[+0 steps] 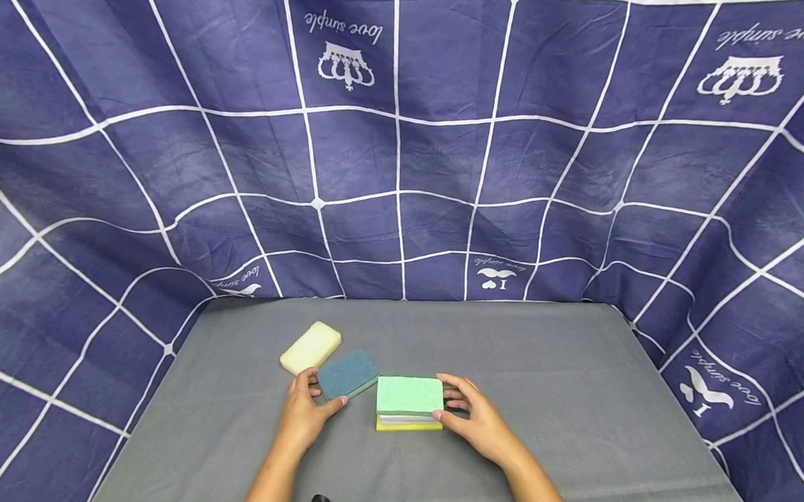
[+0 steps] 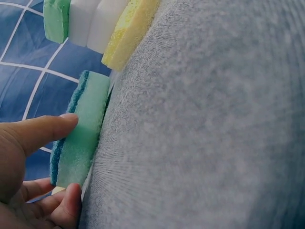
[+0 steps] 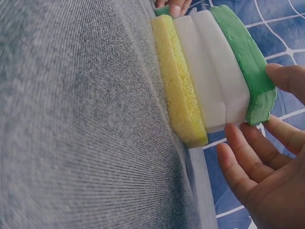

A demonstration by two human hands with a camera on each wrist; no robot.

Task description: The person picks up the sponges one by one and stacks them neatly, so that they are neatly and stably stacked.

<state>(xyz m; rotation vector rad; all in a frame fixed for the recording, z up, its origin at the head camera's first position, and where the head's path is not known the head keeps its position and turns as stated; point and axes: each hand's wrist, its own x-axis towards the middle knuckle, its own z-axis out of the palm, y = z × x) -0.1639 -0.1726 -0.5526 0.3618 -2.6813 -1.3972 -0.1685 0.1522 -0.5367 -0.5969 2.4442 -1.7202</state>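
My left hand [image 1: 304,414] holds a sponge with a dark blue scouring face and a green foam body [image 2: 88,129], thumb on its near side and fingers at its left end. This blue sponge [image 1: 348,374] lies on the table, just left of a stack. In the stack, a yellow sponge [image 3: 178,86] is at the bottom, two white blocks [image 3: 209,67] lie above it, and a light green sponge [image 1: 410,395] is on top. At the stack's right end, my right hand [image 1: 478,418] grips the green sponge between thumb and fingers; lower fingers reach beside the white blocks.
A pale cream sponge [image 1: 311,347] lies flat on the grey cloth-covered table [image 1: 572,400], behind and left of the blue sponge. A blue curtain with white grid lines [image 1: 442,161] hangs around the table's back and sides.
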